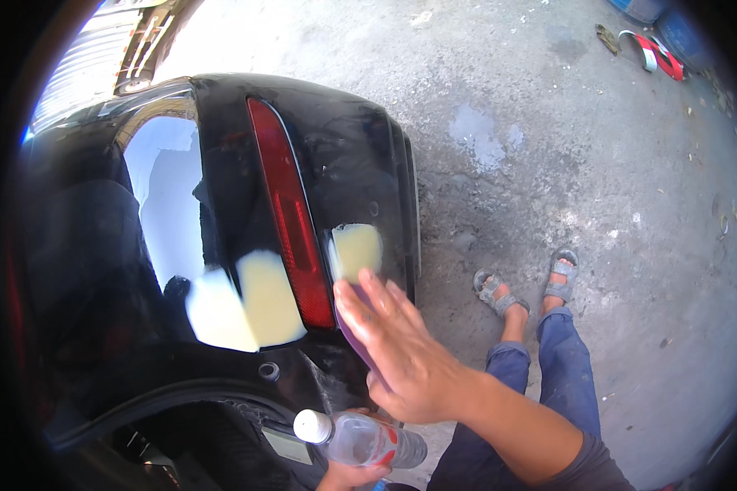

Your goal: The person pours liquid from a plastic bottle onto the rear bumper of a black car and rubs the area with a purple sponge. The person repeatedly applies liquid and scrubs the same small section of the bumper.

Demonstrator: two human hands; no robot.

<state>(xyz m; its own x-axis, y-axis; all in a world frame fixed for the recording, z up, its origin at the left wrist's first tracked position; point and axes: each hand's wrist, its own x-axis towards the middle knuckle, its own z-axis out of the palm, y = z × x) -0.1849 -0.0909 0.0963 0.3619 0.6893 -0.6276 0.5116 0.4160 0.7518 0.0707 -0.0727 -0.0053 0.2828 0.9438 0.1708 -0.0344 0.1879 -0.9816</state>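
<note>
My right hand point(399, 350) lies nearly flat, fingers stretched, with a thin purple sheet or pad point(355, 334) under the palm. Its fingertips are at the lower edge of a small cream patch point(357, 248) on the black car bumper point(350, 153). In my left hand point(350, 475) is a clear plastic bottle point(356, 439), tilted, with a white cap and red label. Most of that hand is hidden behind the bottle. A long red reflector point(292, 215) separates the small patch from a larger cream patch point(270, 301) on the glossy body panel.
A dark wheel arch point(159, 399) opens below the larger patch. My sandalled feet point(531, 288) stand on the stained concrete floor point(497, 202) to the right of the bumper. Blue drums point(682, 37) and a red and white strip point(660, 55) are at the far upper right.
</note>
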